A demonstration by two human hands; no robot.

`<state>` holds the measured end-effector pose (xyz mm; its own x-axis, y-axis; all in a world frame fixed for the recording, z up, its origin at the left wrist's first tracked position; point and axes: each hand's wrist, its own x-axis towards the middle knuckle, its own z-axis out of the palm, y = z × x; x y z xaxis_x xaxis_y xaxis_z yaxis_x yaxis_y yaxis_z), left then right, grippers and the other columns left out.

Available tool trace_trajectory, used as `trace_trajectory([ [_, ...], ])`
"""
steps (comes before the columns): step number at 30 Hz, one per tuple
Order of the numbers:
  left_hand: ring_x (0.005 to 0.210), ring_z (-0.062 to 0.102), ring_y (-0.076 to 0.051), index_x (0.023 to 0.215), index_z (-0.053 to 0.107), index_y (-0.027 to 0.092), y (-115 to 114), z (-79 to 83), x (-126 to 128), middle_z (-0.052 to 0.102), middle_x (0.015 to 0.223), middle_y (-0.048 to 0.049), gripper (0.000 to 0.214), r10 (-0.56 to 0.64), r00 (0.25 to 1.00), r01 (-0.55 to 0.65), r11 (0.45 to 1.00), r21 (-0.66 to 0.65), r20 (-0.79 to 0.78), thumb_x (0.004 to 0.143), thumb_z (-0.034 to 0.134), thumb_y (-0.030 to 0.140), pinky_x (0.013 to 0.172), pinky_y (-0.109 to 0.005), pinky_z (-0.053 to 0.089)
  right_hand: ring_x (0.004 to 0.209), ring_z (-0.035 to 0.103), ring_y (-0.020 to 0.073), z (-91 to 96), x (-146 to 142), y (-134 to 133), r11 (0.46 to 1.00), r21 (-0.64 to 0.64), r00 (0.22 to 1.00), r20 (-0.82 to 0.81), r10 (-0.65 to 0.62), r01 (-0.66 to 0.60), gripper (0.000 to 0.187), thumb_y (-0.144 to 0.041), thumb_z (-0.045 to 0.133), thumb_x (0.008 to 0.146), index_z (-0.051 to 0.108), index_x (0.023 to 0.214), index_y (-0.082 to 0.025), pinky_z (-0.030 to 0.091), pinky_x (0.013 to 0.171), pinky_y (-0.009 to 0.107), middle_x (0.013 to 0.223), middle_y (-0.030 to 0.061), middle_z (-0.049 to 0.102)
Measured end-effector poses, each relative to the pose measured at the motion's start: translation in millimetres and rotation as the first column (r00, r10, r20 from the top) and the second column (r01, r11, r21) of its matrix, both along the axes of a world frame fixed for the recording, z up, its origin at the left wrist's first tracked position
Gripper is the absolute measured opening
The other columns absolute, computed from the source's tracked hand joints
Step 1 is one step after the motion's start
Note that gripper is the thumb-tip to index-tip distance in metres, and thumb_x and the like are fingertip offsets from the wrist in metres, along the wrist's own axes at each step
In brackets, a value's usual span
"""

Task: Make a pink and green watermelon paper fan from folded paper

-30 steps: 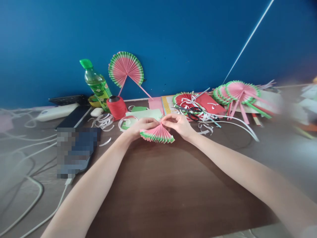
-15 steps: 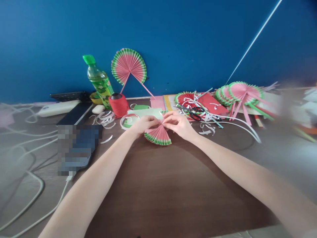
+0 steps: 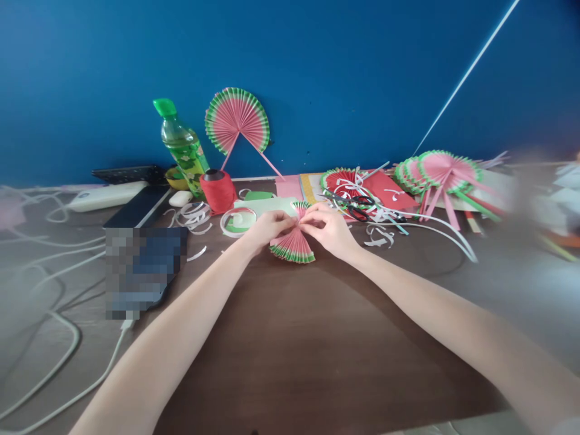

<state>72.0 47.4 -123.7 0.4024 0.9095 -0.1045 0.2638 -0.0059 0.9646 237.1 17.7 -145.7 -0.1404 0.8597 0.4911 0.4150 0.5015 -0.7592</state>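
Finger-pinched at the narrow waist, by left hand [image 3: 272, 229] and right hand [image 3: 329, 229] both — pleated paper fan [image 3: 293, 248], pink, green-edged. Placed beyond, leftward — red spool [image 3: 219, 194], green-capped bottle [image 3: 183, 147].

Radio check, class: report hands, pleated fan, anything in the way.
Left hand, right hand: both pinching. Pleated fan: held at middle, ends spread. Scissors: close beyond right hand.

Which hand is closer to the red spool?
The left. The left hand is to the right of the red spool, not touching it. The right hand is farther right, beyond the pleated paper's middle.
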Motion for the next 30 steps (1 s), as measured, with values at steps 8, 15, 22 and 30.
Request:
trace_trajectory([
  [8, 0.047, 0.039, -0.006, 0.053, 0.053, 0.013, -3, 1.5, 7, 0.049, 0.05, 0.0017, 0.037, 0.082, 0.996, -0.082, 0.997, 0.014, -0.032, 0.061, 0.071, 0.045, 0.047, -0.023, 0.026, 0.068, 0.05, 0.0125, 4.9, -2, -1, 0.997, -0.07, 0.999, 0.031, -0.039, 0.041, 0.014, -0.017, 0.063, 0.071, 0.058, 0.057, -0.019, 0.04, 0.063, 0.029, 0.071, 0.0, 0.053],
  [15, 0.043, 0.038, -0.007, 0.046, 0.053, 0.014, -8, 3.2, 12, 0.045, 0.043, 0.0023, 0.036, 0.173, 0.981, -0.17, 0.984, 0.049, -0.088, 0.063, 0.071, 0.04, 0.046, -0.024, 0.025, 0.06, 0.045, 0.011, 5.9, -5, -2, 0.999, 0.012, 0.99, 0.135, -0.046, 0.045, 0.02, -0.019, 0.062, 0.073, 0.053, 0.055, -0.018, 0.037, 0.059, 0.028, 0.066, -0.0011, 0.047],
  [22, 0.072, 0.061, -0.015, 0.056, 0.066, 0.014, -6, 8.3, 14, 0.068, 0.066, -0.007, 0.03, 0.235, 0.966, -0.213, 0.96, -0.18, 0.109, 0.079, 0.05, 0.024, 0.072, -0.028, 0.043, 0.063, 0.046, 0.0126, -0.6, -4, -3, 0.977, 0.17, 0.979, 0.133, -0.156, 0.132, 0.013, -0.016, 0.055, 0.078, 0.058, 0.066, -0.019, 0.039, 0.06, 0.028, 0.071, 0.0011, 0.049],
  [30, 0.065, 0.06, -0.012, 0.067, 0.068, 0.011, -4, 8.5, 13, 0.069, 0.074, -0.0085, 0.007, 0.247, 0.928, -0.092, 0.879, -0.469, 0.279, 0.071, 0.062, 0.012, 0.062, -0.025, 0.044, 0.061, 0.046, 0.0129, 0.7, -3, -5, 0.963, 0.204, 0.984, 0.006, -0.18, 0.175, 0.013, -0.021, 0.055, 0.079, 0.059, 0.067, -0.019, 0.039, 0.058, 0.029, 0.07, 0.0009, 0.048],
])
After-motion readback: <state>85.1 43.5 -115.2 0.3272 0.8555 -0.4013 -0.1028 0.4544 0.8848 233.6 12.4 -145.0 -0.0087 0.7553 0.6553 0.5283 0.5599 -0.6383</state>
